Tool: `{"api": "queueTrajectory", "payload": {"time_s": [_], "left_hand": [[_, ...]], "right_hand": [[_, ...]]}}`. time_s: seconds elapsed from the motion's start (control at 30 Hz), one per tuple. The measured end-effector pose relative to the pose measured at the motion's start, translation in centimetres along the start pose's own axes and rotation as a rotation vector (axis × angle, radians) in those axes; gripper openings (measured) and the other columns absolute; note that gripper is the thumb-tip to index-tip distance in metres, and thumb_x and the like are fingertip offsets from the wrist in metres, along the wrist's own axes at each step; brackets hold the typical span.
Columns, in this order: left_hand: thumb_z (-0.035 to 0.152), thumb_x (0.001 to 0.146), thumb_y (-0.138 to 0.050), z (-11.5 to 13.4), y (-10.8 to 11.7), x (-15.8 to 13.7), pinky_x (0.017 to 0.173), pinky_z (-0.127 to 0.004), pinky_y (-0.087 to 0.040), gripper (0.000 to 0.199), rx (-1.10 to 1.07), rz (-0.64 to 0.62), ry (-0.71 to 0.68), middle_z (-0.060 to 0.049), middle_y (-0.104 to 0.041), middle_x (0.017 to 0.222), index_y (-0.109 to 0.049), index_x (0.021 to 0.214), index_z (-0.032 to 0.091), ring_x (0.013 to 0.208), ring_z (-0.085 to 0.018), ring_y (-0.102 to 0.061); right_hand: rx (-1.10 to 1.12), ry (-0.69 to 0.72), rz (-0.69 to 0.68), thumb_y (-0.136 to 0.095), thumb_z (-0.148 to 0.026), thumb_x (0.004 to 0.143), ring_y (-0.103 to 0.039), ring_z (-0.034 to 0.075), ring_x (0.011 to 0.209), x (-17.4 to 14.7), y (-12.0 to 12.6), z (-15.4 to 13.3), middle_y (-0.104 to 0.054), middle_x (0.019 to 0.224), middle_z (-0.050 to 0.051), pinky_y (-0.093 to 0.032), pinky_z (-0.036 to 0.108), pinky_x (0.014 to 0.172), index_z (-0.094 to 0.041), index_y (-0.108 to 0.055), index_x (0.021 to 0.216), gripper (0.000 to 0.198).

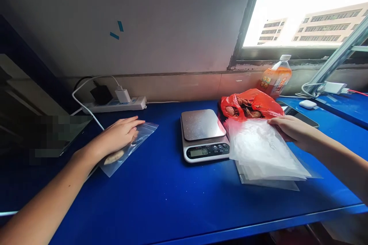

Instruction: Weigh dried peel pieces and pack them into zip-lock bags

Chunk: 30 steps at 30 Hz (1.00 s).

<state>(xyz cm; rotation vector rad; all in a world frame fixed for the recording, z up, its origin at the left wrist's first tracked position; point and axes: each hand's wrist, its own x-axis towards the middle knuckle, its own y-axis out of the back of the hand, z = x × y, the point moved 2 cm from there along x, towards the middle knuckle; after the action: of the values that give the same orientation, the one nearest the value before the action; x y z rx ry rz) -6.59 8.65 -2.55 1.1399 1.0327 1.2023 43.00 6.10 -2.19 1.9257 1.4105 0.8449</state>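
My left hand [119,138] lies with its fingers stretched out over a clear plastic bag [143,132] on the blue table. A pale, rounded piece [114,157] shows inside that bag under my palm; the rest of its contents is hidden. At the right, my right hand [287,125] is closed, pinching the upper corner of a clear plastic bag [255,141] on a loose stack of such bags. Between my hands stands a digital kitchen scale [204,124] with a bare metal plate, its display reading zero.
A red plastic bag [268,103] holding brown, dried-looking pieces [253,114] sits behind the stack. Beyond it are an orange drink bottle [277,78], a phone [303,118] and a white earbud case [307,104]. A power strip [138,103] with chargers lies along the wall.
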Motion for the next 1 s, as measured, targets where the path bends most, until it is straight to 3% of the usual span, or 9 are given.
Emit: {"api": "queueTrajectory", "payload": {"time_s": [0.13,0.33,0.4,0.47,0.5,0.6,0.7,0.83,1.0], "left_hand": [[0.029,0.083,-0.044,0.4,-0.5,-0.3,0.117,-0.053,-0.033,0.062,-0.005,-0.08,-0.032,-0.006,-0.04,0.158,-0.052,0.145,0.03,0.148,-0.033,-0.032],[0.023,0.086,-0.041,1.3,-0.7,-1.4,0.116,-0.052,-0.034,0.059,-0.022,-0.085,-0.038,-0.002,-0.044,0.156,-0.053,0.142,0.035,0.147,-0.03,-0.035],[0.028,0.09,-0.039,1.7,-0.4,-1.7,0.112,-0.051,-0.039,0.052,-0.021,-0.052,-0.031,-0.004,-0.051,0.15,-0.055,0.139,0.034,0.141,-0.03,-0.043],[0.035,0.092,-0.039,2.0,-0.2,-1.9,0.106,-0.049,-0.043,0.045,-0.013,-0.015,-0.02,-0.005,-0.058,0.142,-0.059,0.132,0.032,0.133,-0.031,-0.051],[0.037,0.092,-0.04,2.1,-0.1,-1.9,0.103,-0.047,-0.046,0.042,-0.009,0.0,-0.012,-0.006,-0.061,0.137,-0.06,0.129,0.031,0.128,-0.031,-0.055],[0.041,0.091,-0.043,2.3,0.1,-2.0,0.09,-0.041,-0.051,0.037,-0.004,0.03,0.02,-0.007,-0.065,0.128,-0.061,0.122,0.03,0.112,-0.031,-0.064],[0.04,0.091,-0.045,2.4,0.1,-2.2,0.077,-0.036,-0.052,0.032,-0.018,0.044,0.042,-0.006,-0.068,0.12,-0.061,0.116,0.029,0.101,-0.029,-0.067],[0.039,0.092,-0.044,2.7,0.3,-2.6,0.071,-0.035,-0.049,0.023,-0.033,0.065,0.046,-0.005,-0.07,0.11,-0.061,0.102,0.028,0.092,-0.026,-0.067],[0.035,0.09,-0.045,2.8,0.3,-2.0,0.081,-0.036,-0.049,0.019,-0.06,0.056,0.003,-0.002,-0.071,0.105,-0.063,0.091,0.027,0.104,-0.026,-0.063]], "right_hand": [[-0.077,0.009,-0.175,-0.048,-0.035,0.091,-0.046,0.009,0.051,1.6,0.0,-0.9,-0.053,0.053,0.003,-0.031,0.031,0.055,-0.014,-0.054,0.058,0.039],[-0.433,0.126,0.051,-0.052,-0.046,0.093,-0.056,0.018,0.063,0.0,2.7,-2.9,-0.066,0.069,0.008,-0.036,0.033,0.062,-0.019,-0.065,0.09,0.03],[-0.398,0.336,0.102,-0.051,-0.045,0.095,-0.058,0.018,0.06,-2.7,2.8,-4.5,-0.068,0.072,0.006,-0.037,0.031,0.058,-0.021,-0.065,0.095,0.028],[-0.204,0.644,0.083,-0.053,-0.04,0.096,-0.062,0.016,0.065,-6.1,1.7,-6.7,-0.071,0.084,0.006,-0.041,0.028,0.057,-0.025,-0.064,0.101,0.02],[-0.158,0.751,-0.002,-0.053,-0.035,0.097,-0.064,0.015,0.07,-7.9,0.6,-7.7,-0.071,0.091,0.005,-0.043,0.027,0.058,-0.026,-0.061,0.106,0.015],[0.024,1.153,-0.313,-0.048,-0.024,0.099,-0.058,0.014,0.067,-12.6,-4.2,-10.6,-0.064,0.073,0.001,-0.045,0.026,0.064,-0.023,-0.058,0.097,0.01],[0.155,1.491,-0.499,-0.037,-0.029,0.105,-0.044,0.011,0.053,-14.9,-8.7,-11.6,-0.054,0.059,-0.003,-0.036,0.025,0.054,-0.021,-0.051,0.075,0.034],[0.196,1.412,-0.483,-0.027,-0.034,0.108,-0.041,0.011,0.054,-14.3,-11.8,-10.8,-0.052,0.059,-0.002,-0.033,0.024,0.055,-0.019,-0.05,0.071,0.045],[0.227,1.384,-0.392,-0.017,-0.038,0.108,-0.036,0.013,0.052,-13.6,-12.5,-9.6,-0.047,0.055,-0.002,-0.028,0.027,0.053,-0.02,-0.054,0.08,0.049]]}}
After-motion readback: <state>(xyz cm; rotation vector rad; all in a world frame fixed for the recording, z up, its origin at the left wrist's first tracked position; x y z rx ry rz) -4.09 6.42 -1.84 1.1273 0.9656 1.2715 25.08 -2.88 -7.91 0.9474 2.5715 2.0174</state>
